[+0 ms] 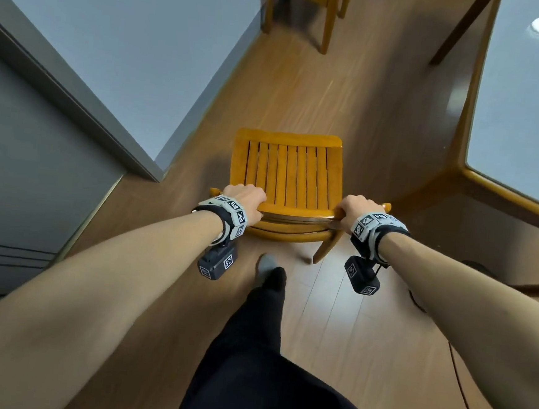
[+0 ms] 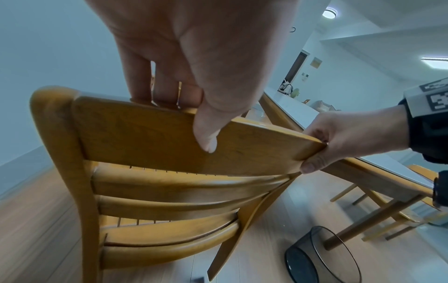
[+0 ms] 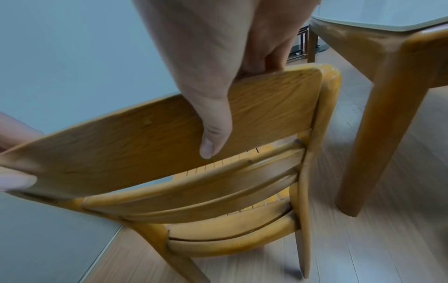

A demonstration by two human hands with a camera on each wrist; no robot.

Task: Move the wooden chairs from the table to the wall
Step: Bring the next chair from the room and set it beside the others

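step in hand looks like mid-carry: the person has one wooden chair [image 1: 286, 176] by its top back rail, out in the floor lane btwn the wall [image 1: 122, 47] on the left and the table [image 1: 524, 105] on the right. whether its legs are off the floor can't be told; floor looks streaked in both wrist views, prob. motion. a second chair [image 1: 305, 3] stands further ahead, close by the wall.

next move, as a guess: swing the chair left twd the wall and set it down w/ its back to it, keeping the right rear leg off the table leg [image 3: 378, 134], which sits just beside the chair frame. a wire bin [image 2: 322, 254] sits under the table, out of the lane.

left hand [image 1: 246, 199]: clenched on the rail's left end, fingers over the top, thumb flat down the near face. right hand [image 1: 354, 211]: same grasp on the right end, thumb down the rail.
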